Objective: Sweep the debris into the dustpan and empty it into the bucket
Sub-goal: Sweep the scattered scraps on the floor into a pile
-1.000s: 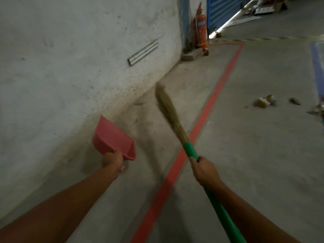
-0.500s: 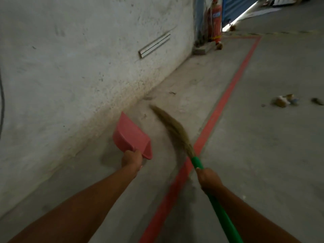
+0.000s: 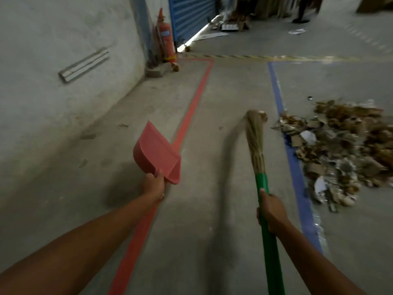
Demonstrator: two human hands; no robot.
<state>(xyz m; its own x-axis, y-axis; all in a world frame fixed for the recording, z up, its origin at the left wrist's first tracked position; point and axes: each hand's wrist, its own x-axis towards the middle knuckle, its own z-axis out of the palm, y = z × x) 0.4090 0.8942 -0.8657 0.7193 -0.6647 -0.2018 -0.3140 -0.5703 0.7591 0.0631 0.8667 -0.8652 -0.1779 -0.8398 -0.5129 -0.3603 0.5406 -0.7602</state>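
Observation:
My left hand point(image 3: 154, 185) grips the handle of a pink dustpan point(image 3: 156, 153), held in the air with its mouth pointing away from me. My right hand point(image 3: 270, 210) grips the green handle of a grass broom point(image 3: 256, 143), whose bristle tip reaches forward near a small scrap on the floor. A large pile of debris point(image 3: 340, 150), made of cardboard scraps, dry leaves and paper, lies on the concrete floor to the right of the broom. No bucket is in view.
A grey wall point(image 3: 63, 71) runs along the left. A red floor line point(image 3: 191, 116) and a blue floor line point(image 3: 294, 167) cross the concrete. A red fire extinguisher point(image 3: 167, 42) stands by a blue shutter point(image 3: 189, 15). Clutter lies at the far back.
The view has swung right, bringing the debris pile into sight. The broom has swung from the wall side to the right, towards the pile. The dustpan stays in my left hand.

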